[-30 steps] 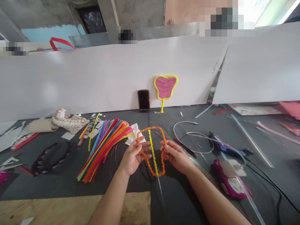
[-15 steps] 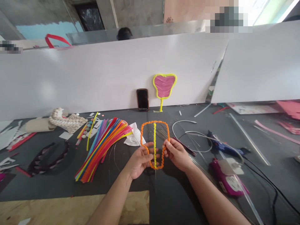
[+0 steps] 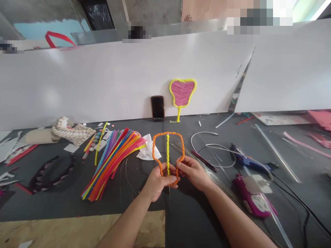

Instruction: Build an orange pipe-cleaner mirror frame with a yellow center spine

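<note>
Between my hands is an orange twisted pipe-cleaner frame [image 3: 183, 144], wide at the top and narrower below. A yellow twisted pipe-cleaner strip [image 3: 168, 151] runs down its middle, with a thin wire end showing underneath. My left hand [image 3: 159, 182] is closed on the frame's narrow lower part, thumb across the front. My right hand [image 3: 192, 172] pinches the frame's right side where it curves inward. Beyond them a pink panel with a yellow fuzzy border [image 3: 182, 93] stands on a yellow stem against the white board, beside a phone [image 3: 157, 108].
Left of my hands lies a bundle of coloured pipe cleaners [image 3: 111, 165], with a crumpled white tissue [image 3: 148, 150] near its end. On the right are thin metal wires [image 3: 214, 177], a blue glue gun [image 3: 248, 159] and a magenta power strip [image 3: 252, 199] with cables. The white board [image 3: 103, 79] closes off the back.
My left hand has shifted down and right on the frame, its thumb now across the bottom part. My right hand has moved slightly lower, still pinching the right side.
</note>
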A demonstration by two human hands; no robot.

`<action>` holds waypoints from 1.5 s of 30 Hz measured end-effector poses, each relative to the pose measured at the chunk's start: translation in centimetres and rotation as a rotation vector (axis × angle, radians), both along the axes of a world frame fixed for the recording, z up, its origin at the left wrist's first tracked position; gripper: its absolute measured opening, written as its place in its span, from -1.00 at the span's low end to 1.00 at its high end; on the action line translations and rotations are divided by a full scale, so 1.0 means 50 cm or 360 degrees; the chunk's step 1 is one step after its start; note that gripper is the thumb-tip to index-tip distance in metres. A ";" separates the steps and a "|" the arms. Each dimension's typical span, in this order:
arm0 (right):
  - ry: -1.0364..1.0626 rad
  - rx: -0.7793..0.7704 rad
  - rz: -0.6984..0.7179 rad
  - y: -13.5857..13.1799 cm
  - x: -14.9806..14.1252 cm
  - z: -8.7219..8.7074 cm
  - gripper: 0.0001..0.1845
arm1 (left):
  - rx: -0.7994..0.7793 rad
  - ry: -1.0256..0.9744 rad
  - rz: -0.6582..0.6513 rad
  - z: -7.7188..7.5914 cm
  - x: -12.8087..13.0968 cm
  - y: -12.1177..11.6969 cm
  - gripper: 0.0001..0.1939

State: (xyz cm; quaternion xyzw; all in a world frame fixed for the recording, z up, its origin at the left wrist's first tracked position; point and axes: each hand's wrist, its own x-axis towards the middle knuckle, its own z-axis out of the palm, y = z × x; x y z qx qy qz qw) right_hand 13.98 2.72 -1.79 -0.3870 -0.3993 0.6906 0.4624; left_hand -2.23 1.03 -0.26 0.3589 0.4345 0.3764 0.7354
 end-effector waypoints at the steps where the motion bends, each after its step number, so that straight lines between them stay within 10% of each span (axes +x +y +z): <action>1: -0.0039 0.0008 -0.0024 0.001 0.000 0.000 -0.73 | 0.0026 0.0005 0.0008 -0.001 0.001 -0.001 -0.73; 33: 0.0491 -0.0094 -0.0204 0.007 0.005 -0.001 -0.74 | -0.0177 -0.0064 -0.0118 0.001 -0.005 0.003 -0.71; 40: 0.0246 0.0019 -0.0693 0.018 0.011 -0.001 -0.72 | -0.0107 -0.0022 0.0175 -0.006 0.000 0.008 -0.66; 45: -0.0242 0.0068 -0.0233 0.006 0.006 0.004 -0.65 | -0.0086 -0.0092 0.0304 -0.010 0.004 0.010 -0.65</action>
